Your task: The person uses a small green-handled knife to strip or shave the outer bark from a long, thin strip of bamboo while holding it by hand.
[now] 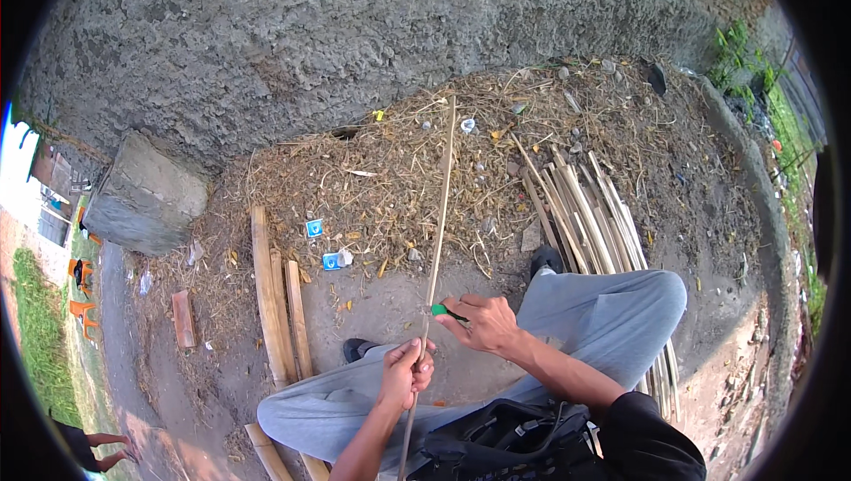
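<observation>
A long, thin strip of wood or bamboo (442,188) runs upright from my lap out over the littered ground. My left hand (408,375) is closed round its lower part. In my right hand (485,326) is a small green tool (439,310), gripped close beside the strip, just above the left hand. Most of the tool is hidden by the fingers, so its kind does not show. Whether it touches the strip I cannot tell. My grey-trousered legs are bent out to both sides of the hands.
Right of my hands lies a pile of pale strips (596,219), partly under my leg. Thicker bamboo lengths (273,304) lie at the left. A rough wall (372,29) rises ahead, with a concrete block (149,195) and a brick (183,319) at left. A person's limbs (111,450) show lower left.
</observation>
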The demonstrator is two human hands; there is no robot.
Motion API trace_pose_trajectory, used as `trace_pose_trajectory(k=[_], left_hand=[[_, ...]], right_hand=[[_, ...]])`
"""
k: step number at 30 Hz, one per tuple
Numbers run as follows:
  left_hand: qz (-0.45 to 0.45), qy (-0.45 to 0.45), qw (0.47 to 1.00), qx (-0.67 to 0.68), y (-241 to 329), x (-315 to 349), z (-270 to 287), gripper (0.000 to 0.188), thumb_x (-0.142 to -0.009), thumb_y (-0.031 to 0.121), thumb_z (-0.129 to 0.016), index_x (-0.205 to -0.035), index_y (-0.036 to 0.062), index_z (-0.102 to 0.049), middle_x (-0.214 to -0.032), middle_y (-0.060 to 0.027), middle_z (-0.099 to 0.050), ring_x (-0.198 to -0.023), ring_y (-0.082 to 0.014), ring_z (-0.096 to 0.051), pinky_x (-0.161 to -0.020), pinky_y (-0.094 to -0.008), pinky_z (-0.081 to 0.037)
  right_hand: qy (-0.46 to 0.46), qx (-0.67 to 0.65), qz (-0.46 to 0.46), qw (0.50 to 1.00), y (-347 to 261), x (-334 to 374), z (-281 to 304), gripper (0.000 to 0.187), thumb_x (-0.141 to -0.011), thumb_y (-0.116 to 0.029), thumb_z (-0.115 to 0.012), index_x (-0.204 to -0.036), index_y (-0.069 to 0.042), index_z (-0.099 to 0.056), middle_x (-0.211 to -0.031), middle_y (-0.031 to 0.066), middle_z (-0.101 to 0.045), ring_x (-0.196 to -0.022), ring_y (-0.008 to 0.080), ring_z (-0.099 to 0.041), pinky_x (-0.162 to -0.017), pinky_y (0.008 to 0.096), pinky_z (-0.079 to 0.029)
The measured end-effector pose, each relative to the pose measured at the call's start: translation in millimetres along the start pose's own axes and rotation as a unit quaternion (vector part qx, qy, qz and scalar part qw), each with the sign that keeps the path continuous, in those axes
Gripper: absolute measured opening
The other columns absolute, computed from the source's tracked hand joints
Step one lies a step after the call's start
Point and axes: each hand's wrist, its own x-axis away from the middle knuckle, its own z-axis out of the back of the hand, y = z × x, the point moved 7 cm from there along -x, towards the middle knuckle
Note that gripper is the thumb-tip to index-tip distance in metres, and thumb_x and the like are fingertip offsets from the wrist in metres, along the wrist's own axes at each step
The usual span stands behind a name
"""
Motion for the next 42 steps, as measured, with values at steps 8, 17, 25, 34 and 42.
trace_pose_trajectory(k=[8,17,25,34,42], left_hand=[[0.017,-0.014,1.000,-0.002,-12,17,-3,0.031,-0.106,0.028,-0.045,-0.105,-0.0010,-0.056,-0.064,-0.0015,-0.044,-0.044,-0.0034,-0.028,-0.037,-0.0205,-0.021],[0.039,-0.010,0.998,-0.058,-6,51,-2,0.030,-0.107,0.024,-0.040,-0.106,-0.0025,-0.054,-0.064,-0.0016,-0.042,-0.044,-0.0037,-0.029,-0.036,-0.0205,-0.022],[0.095,0.114,0.979,-0.140,-33,120,17,0.030,-0.100,0.036,-0.057,-0.084,0.0101,-0.059,-0.057,0.0035,-0.044,-0.041,-0.0075,-0.036,-0.037,-0.0234,-0.027],[0.120,0.109,0.976,-0.143,-38,165,39,0.040,-0.104,0.036,-0.047,-0.072,0.0111,-0.051,-0.051,0.0019,-0.041,-0.039,-0.0073,-0.034,-0.035,-0.0236,-0.025],[0.134,0.102,0.965,-0.200,-32,209,35,0.045,-0.104,0.036,-0.045,-0.067,0.0111,-0.050,-0.049,0.0009,-0.042,-0.038,-0.0088,-0.036,-0.036,-0.0248,-0.026]], right_hand=[[0.050,0.045,-0.072,0.995,29,-7,11,0.029,-0.088,-0.038,-0.070,-0.100,-0.012,-0.070,-0.066,0.0054,-0.061,-0.049,0.0282,-0.060,-0.042,0.0401,-0.047],[0.098,0.011,-0.069,0.993,36,-9,19,0.029,-0.089,-0.040,-0.068,-0.099,-0.013,-0.071,-0.065,0.0070,-0.063,-0.049,0.0300,-0.062,-0.042,0.0413,-0.048],[0.049,0.002,-0.202,0.978,87,-17,25,0.033,-0.091,-0.041,-0.066,-0.103,-0.012,-0.074,-0.081,0.0115,-0.071,-0.061,0.0341,-0.067,-0.054,0.0442,-0.053],[0.091,-0.007,-0.185,0.978,90,-18,22,0.035,-0.091,-0.044,-0.065,-0.102,-0.012,-0.074,-0.081,0.0130,-0.071,-0.066,0.0338,-0.069,-0.058,0.0446,-0.054],[0.139,0.008,-0.222,0.965,132,-13,33,0.039,-0.091,-0.046,-0.063,-0.105,-0.013,-0.075,-0.079,0.0166,-0.071,-0.070,0.0369,-0.068,-0.063,0.0470,-0.053]])
